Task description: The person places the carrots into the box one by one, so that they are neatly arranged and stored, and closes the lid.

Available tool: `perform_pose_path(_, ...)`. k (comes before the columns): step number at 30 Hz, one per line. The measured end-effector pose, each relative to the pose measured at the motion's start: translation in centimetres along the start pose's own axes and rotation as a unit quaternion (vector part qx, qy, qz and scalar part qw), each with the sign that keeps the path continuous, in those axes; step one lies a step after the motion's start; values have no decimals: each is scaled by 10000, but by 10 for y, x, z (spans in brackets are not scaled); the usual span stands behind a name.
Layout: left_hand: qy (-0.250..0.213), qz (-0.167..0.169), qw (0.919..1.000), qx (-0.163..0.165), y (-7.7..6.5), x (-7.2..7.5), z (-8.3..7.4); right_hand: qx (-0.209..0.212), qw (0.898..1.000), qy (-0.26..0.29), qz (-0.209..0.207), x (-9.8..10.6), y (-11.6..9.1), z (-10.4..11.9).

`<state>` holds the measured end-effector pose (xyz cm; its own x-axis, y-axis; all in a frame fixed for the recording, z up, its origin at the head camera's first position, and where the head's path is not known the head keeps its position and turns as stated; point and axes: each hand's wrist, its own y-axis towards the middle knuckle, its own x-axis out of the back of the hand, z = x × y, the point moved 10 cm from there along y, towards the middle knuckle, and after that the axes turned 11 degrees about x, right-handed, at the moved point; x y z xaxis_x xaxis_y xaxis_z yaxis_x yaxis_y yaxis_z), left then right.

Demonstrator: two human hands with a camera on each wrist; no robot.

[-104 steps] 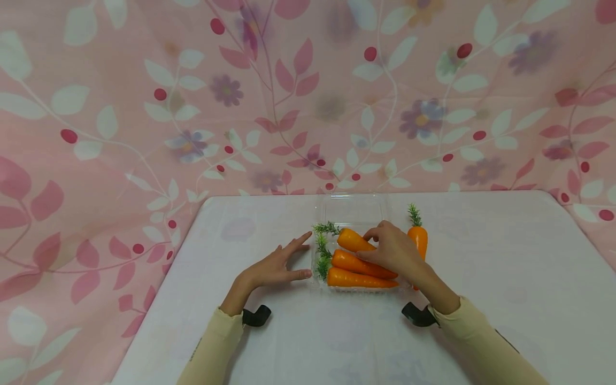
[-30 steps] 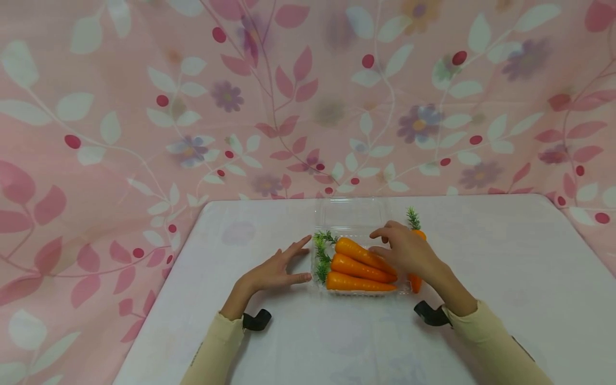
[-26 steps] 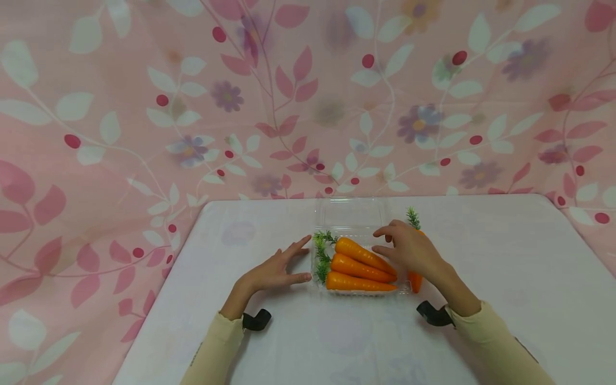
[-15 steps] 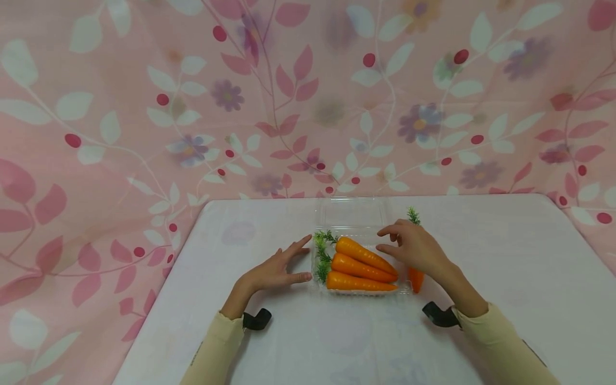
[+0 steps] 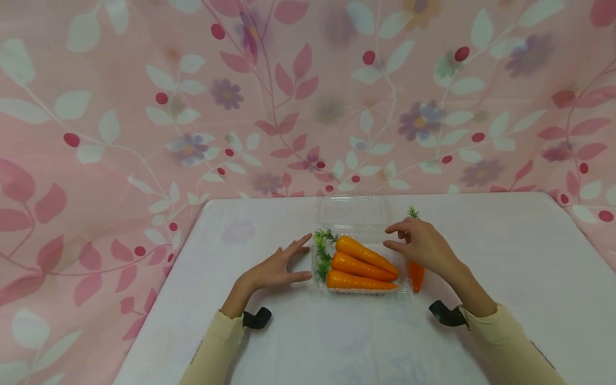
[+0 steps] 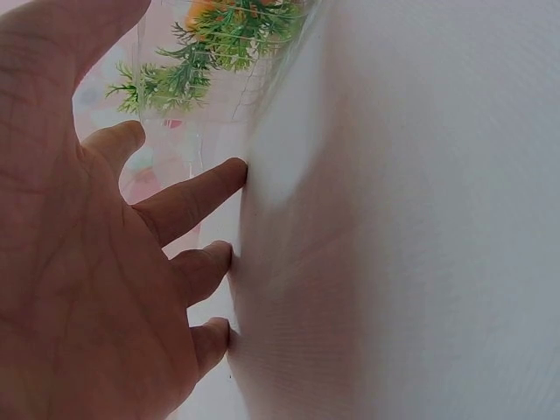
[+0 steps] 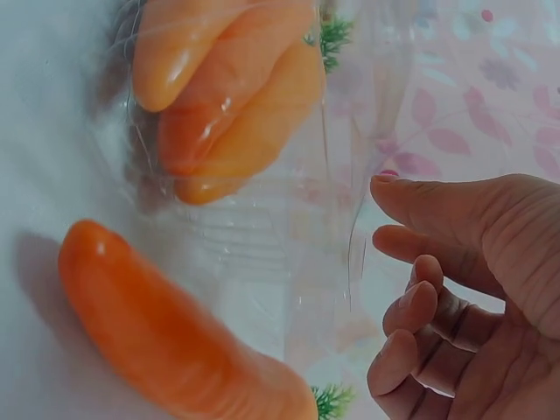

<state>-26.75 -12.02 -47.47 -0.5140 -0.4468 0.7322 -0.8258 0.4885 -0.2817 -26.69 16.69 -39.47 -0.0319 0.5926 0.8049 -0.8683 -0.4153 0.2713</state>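
Note:
A clear plastic container (image 5: 372, 235) has three orange carrots (image 5: 361, 266) lying side by side in it, their green tops (image 5: 321, 254) to the left. My left hand (image 5: 271, 269) rests at the container's left side with its fingers spread; in the left wrist view several fingertips (image 6: 234, 171) touch the cloth. Over a loose carrot (image 5: 416, 275) to the right of the container hovers my right hand (image 5: 425, 246), holding nothing, its thumb and index finger apart and the other fingers loosely bent. It hides the middle of that carrot, which shows in the right wrist view.
The container's clear lid (image 5: 353, 210) lies folded back on its far side. A white cloth covers the table (image 5: 337, 342). Behind it hangs a pink floral curtain (image 5: 308, 96). A black wrist mount (image 5: 447, 314) sticks out inward from the right sleeve, with a similar one at the left.
My right hand has let go of the farthest carrot in the container and moved right, over the loose carrot. That farthest carrot now lies beside the other two. The left hand stays put.

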Motion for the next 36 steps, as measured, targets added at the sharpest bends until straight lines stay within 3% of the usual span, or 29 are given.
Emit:
perform_pose_path(8, -62, -4, 10000, -15, 0, 0, 0, -357, 9991, -156, -147, 7, -4, -13)
perform_pose_path(21, -52, -25, 10000, -15, 1, 0, 1, -768, 9942, -95, -742, 18, -18, -30)
perform_pose_path(36, -60, -58, 10000, 15, 2, 0, 3, -1349, 9865, -384, -846, 24, -30, -43)
